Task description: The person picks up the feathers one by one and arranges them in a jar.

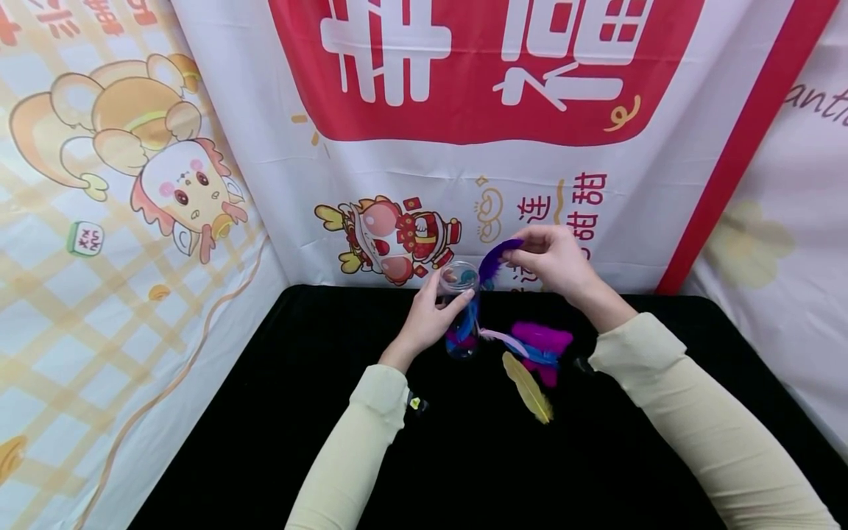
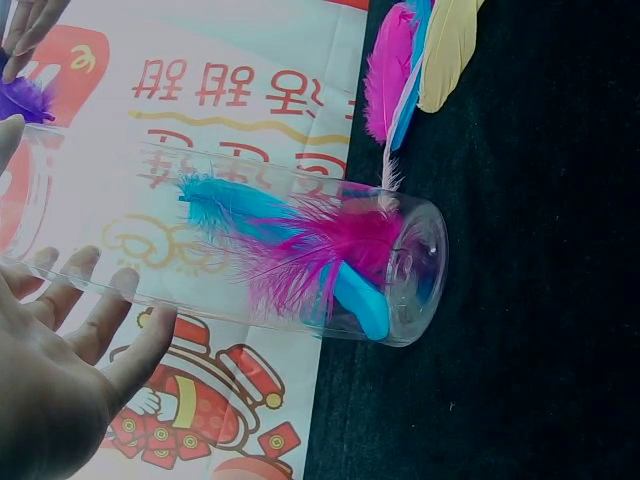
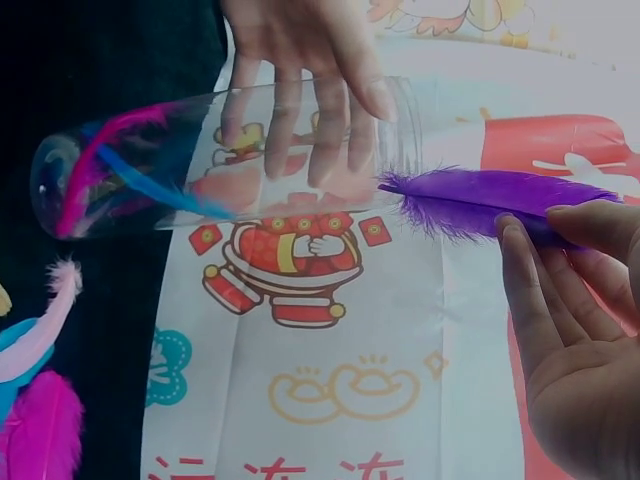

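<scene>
A tall clear jar (image 1: 461,316) stands upright on the black table, its open mouth at the top. My left hand (image 1: 427,318) grips it near the rim, thumb on one side and fingers round the other. Inside lie a blue feather (image 2: 355,300) and a magenta feather (image 2: 340,245). My right hand (image 1: 553,261) pinches a purple feather (image 3: 490,195) between thumb and fingers. In the head view, the purple feather hangs beside the jar's mouth, its quill end pointing down. The right wrist view shows that quill end right at the rim.
Right of the jar lie loose feathers: a magenta one (image 1: 542,337), a pale pink one (image 1: 506,339), a blue one (image 1: 539,355) and a yellow one (image 1: 528,386). A printed cloth backdrop (image 1: 397,169) rises behind the black table (image 1: 318,412).
</scene>
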A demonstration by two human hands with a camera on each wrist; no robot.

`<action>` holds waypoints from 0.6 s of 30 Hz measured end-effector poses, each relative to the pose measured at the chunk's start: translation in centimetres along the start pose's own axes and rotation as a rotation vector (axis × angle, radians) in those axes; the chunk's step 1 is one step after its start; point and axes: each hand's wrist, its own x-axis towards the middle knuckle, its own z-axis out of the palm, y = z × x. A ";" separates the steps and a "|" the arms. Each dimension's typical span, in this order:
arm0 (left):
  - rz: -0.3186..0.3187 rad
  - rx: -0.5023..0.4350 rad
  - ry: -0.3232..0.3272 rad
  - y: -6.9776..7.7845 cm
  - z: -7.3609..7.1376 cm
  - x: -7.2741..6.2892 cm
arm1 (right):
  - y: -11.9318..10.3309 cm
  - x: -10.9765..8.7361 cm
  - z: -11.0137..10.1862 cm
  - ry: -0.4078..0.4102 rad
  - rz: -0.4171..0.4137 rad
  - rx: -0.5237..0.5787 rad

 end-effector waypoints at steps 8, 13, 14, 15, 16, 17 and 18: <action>-0.009 0.005 0.005 0.1 0.1 0.1 | -1.0 0.3 0.2 0.010 -0.031 0.000; -0.006 0.004 0.002 0.0 0.1 0.1 | -1.5 0.4 0.6 0.008 -0.057 0.004; -0.005 0.002 0.001 0.0 0.1 0.1 | -1.6 0.5 0.7 0.007 -0.062 0.010; -0.006 0.001 0.000 0.0 0.1 0.1 | -1.7 0.5 0.7 0.004 -0.066 0.017; -0.006 -0.002 0.000 0.0 0.1 0.1 | -1.8 0.6 0.8 0.002 -0.071 0.024; -0.005 -0.003 0.000 0.0 0.1 0.1 | -1.8 0.6 0.9 -0.001 -0.076 0.031; -0.005 -0.005 -0.001 0.0 0.1 0.1 | -1.9 0.7 1.0 -0.002 -0.080 0.034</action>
